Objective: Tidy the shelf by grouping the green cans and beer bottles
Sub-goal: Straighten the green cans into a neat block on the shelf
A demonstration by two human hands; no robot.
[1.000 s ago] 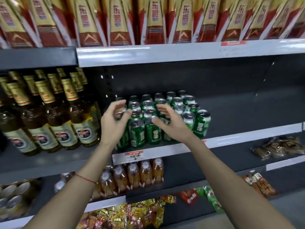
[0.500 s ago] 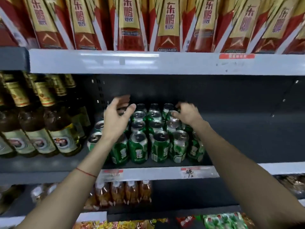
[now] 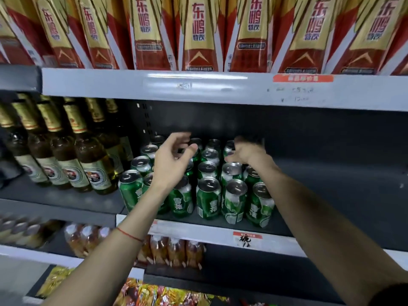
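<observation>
Several green cans (image 3: 208, 197) stand in a tight cluster on the dark middle shelf (image 3: 331, 191). To their left stand several brown beer bottles (image 3: 92, 160) with gold foil necks. My left hand (image 3: 172, 164) hovers over the left side of the cluster, fingers spread and curled, with nothing in it. My right hand (image 3: 247, 152) reaches over the back right cans, fingers pointing down behind them; its fingertips are blurred and partly hidden. I cannot tell whether it grips a can.
Red and gold drink cartons (image 3: 198, 34) fill the shelf above. The middle shelf right of the cans is bare. Below are small orange bottles (image 3: 172, 250) and snack packets (image 3: 154, 292). A price tag (image 3: 247, 238) sits on the shelf edge.
The view has moved closer and tilted up. My right hand went from the cluster's front to its back right. My left hand rose over the left cans.
</observation>
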